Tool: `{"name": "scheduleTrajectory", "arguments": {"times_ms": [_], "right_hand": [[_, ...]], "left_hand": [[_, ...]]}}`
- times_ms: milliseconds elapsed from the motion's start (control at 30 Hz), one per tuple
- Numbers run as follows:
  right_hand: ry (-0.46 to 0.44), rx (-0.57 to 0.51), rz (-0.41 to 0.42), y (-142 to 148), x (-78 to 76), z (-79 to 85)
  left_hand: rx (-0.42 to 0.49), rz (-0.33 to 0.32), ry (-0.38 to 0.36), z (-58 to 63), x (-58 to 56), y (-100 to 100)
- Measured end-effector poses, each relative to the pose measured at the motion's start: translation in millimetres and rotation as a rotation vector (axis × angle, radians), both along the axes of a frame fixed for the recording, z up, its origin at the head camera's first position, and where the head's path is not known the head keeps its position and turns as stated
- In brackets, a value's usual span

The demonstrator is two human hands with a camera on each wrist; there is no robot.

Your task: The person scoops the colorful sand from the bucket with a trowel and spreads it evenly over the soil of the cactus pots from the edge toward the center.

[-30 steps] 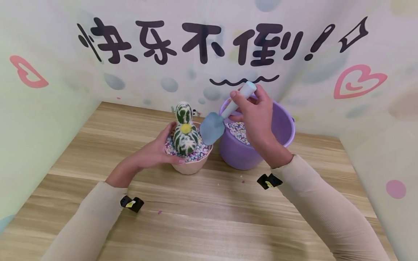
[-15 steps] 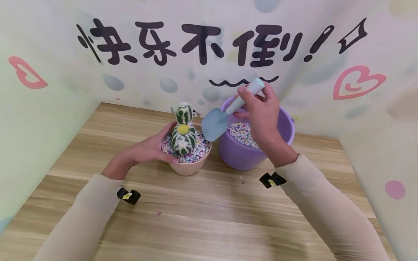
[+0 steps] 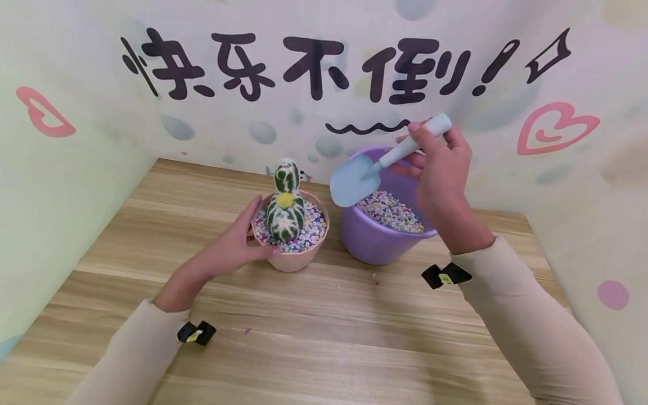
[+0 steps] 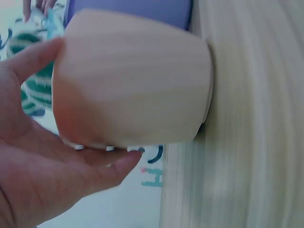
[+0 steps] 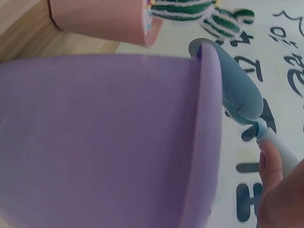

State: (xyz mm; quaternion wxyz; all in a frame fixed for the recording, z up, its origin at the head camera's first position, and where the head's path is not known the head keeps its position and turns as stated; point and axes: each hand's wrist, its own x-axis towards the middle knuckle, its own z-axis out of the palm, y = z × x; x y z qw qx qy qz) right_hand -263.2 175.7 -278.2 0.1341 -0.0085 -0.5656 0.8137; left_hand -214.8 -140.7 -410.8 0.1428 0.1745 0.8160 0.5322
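My left hand (image 3: 235, 244) holds a pale pink flowerpot (image 3: 292, 262) at its left side, thumb at the near rim and fingers behind; the left wrist view shows the same pot (image 4: 133, 80) from the side. In it stands a green and white fuzzy cactus (image 3: 285, 216) with a yellow tuft, set in multicoloured pebbles (image 3: 315, 228). My right hand (image 3: 442, 169) grips the pale handle of a small blue shovel (image 3: 354, 181), raised over the left rim of a purple bucket (image 3: 372, 242). The blade (image 5: 242, 90) shows beside the bucket's rim in the right wrist view.
More coloured pebbles (image 3: 390, 212) lie inside the bucket, just right of the pot. A few stray pebbles (image 3: 377, 283) are on the wooden table (image 3: 304, 337). A printed backdrop (image 3: 212, 135) rises behind the table's back edge.
My right hand has moved right and slightly up with the shovel, from beside the pot to over the bucket. The left hand stays at the pot with a slight shift.
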Motion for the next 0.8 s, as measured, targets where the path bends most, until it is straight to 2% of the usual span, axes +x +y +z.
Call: {"name": "scheduleTrajectory", "arguments": {"times_ms": [167,300,400,533,800], "right_hand": [[-0.041,-0.087,-0.044,17,-3.7,3.7],[-0.077,-0.142,-0.085,28,-7.2,3.6],[-0.082,-0.155,-0.112,35,-9.1,3.0],[-0.078,-0.155,-0.135,42,-11.3,0.9],[-0.081,-0.094,-0.133,44,-18.5,-8.4]], "left_hand": [[-0.086,0.11,0.074,-4.0,10.3,13],[-0.147,0.217,0.051,-5.2,13.8,27],[-0.163,0.264,0.027,-4.1,14.7,33],[-0.152,0.259,0.039,-3.0,13.0,33],[-0.074,0.179,0.062,-3.5,3.4,23]]}}
